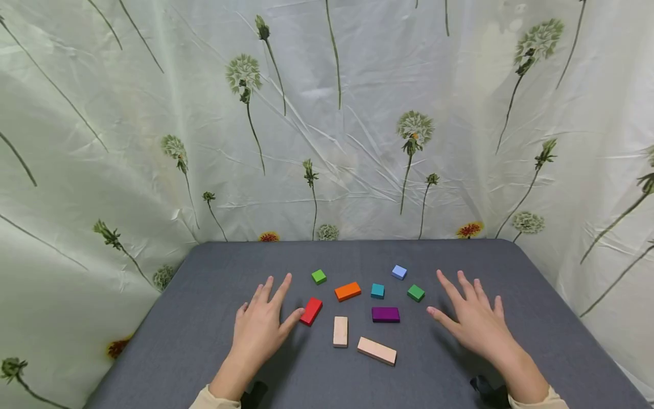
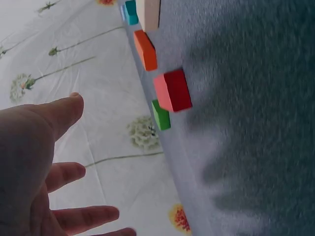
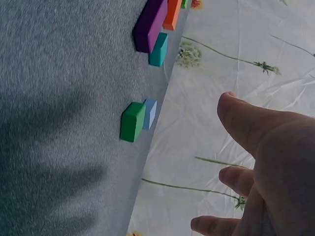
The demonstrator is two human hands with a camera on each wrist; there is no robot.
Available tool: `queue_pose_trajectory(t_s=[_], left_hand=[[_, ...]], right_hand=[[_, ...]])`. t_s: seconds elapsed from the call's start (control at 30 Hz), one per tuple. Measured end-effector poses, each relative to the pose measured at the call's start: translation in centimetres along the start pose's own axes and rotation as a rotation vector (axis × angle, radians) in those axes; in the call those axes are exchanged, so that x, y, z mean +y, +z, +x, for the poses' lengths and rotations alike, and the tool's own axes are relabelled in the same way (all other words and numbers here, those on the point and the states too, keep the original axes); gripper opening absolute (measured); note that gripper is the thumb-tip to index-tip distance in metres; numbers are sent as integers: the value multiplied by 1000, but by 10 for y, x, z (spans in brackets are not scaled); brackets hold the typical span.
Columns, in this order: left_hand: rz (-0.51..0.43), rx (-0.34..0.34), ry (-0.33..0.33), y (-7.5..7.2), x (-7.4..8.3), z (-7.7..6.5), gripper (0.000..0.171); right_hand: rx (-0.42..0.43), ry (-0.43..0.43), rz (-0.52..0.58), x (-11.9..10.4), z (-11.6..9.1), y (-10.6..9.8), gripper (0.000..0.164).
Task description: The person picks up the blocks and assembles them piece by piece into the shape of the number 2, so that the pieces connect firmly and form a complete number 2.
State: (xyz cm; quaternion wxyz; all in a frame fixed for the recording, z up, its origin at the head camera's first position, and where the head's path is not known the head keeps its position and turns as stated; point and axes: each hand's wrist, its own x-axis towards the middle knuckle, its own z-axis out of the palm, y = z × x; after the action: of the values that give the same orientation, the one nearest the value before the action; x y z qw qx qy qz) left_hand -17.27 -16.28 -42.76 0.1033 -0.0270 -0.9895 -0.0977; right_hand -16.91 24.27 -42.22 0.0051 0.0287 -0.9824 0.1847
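Observation:
My left hand (image 1: 260,326) hovers over the table with fingers spread, its thumb near the red block (image 1: 311,312). On the other side my right hand (image 1: 477,324), fingers also spread, is nearest the dark green block (image 1: 416,293); both hold nothing. Between them lie a light green block (image 1: 319,276), an orange block (image 1: 348,291), a teal block (image 1: 377,291), a light blue block (image 1: 399,272) and a purple block (image 1: 385,314). Closer to me are an upright-pointing plain wooden block (image 1: 340,332) and a longer, slanted wooden block (image 1: 377,351). The wrist views show both hands raised above the cloth.
A dark grey cloth surface (image 1: 214,272) covers the table, with rounded far corners. Behind it and at both sides hangs a pale curtain (image 1: 357,142) printed with dandelions. Dark straps (image 1: 254,394) show at the wrists.

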Motion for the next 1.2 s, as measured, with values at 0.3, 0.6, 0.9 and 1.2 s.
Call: queue_pose_trajectory(t_s=[0.3, 0.6, 0.9, 1.2], left_hand=[[-37, 63, 88, 6, 13, -8, 72], [-137, 13, 100, 14, 25, -14, 61], [-236, -78, 114, 24, 32, -15, 54], [-292, -127, 118, 35, 37, -15, 48]], right_hand=[[35, -45, -34, -10, -7, 7, 82], [45, -82, -43, -18, -13, 13, 74], [18, -97, -25, -20, -18, 17, 67], [-19, -72, 37, -23, -25, 21, 59]])
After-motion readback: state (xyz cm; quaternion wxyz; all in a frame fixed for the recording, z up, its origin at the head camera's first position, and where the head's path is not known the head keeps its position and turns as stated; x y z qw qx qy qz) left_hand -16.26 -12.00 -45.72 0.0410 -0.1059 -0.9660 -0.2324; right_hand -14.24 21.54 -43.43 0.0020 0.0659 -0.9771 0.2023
